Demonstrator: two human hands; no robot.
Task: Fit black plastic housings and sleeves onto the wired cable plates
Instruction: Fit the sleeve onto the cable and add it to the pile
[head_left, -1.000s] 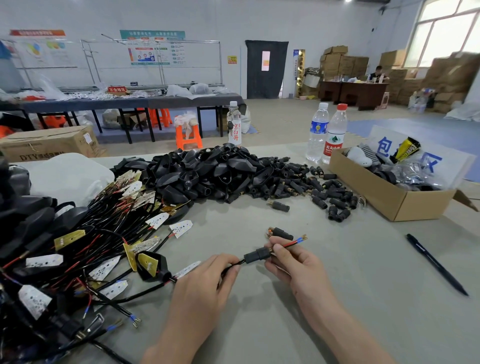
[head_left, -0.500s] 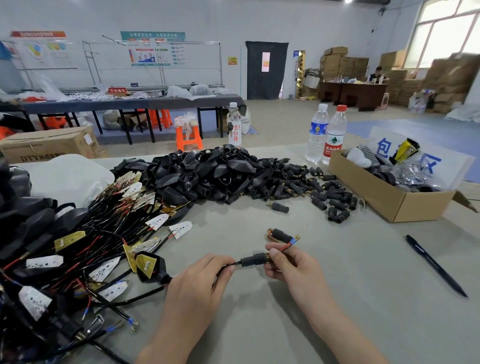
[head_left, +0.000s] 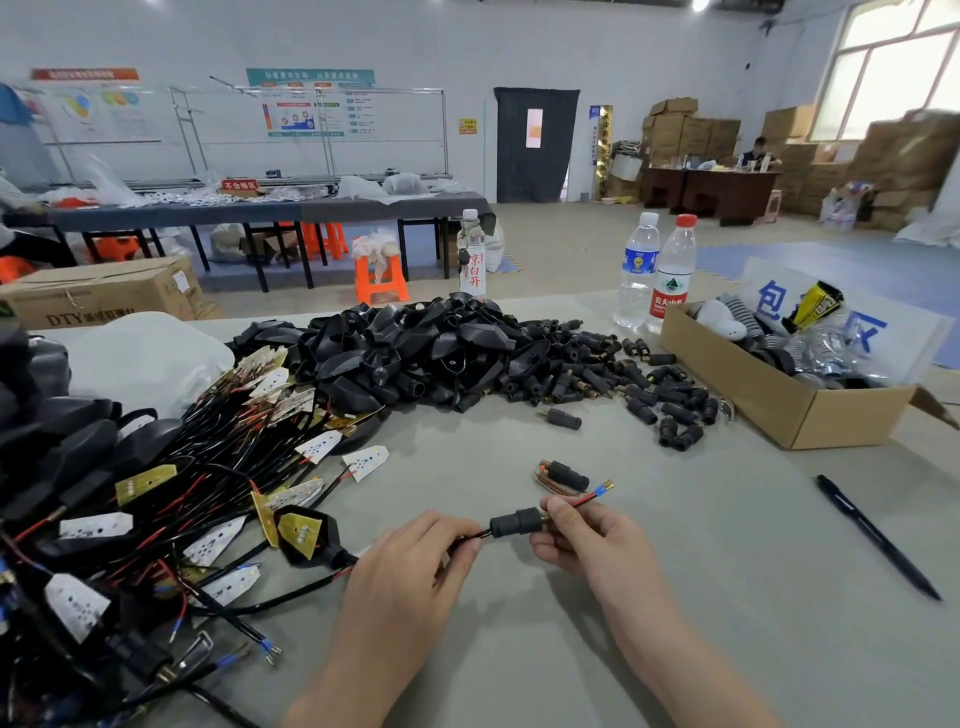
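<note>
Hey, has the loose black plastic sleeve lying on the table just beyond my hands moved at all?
No. The loose black plastic sleeve lies where it was, judged against the slim black pen to its right.

Bright daylight from window (head_left: 893, 67), soft shadows, wide-angle edge distortion
</note>
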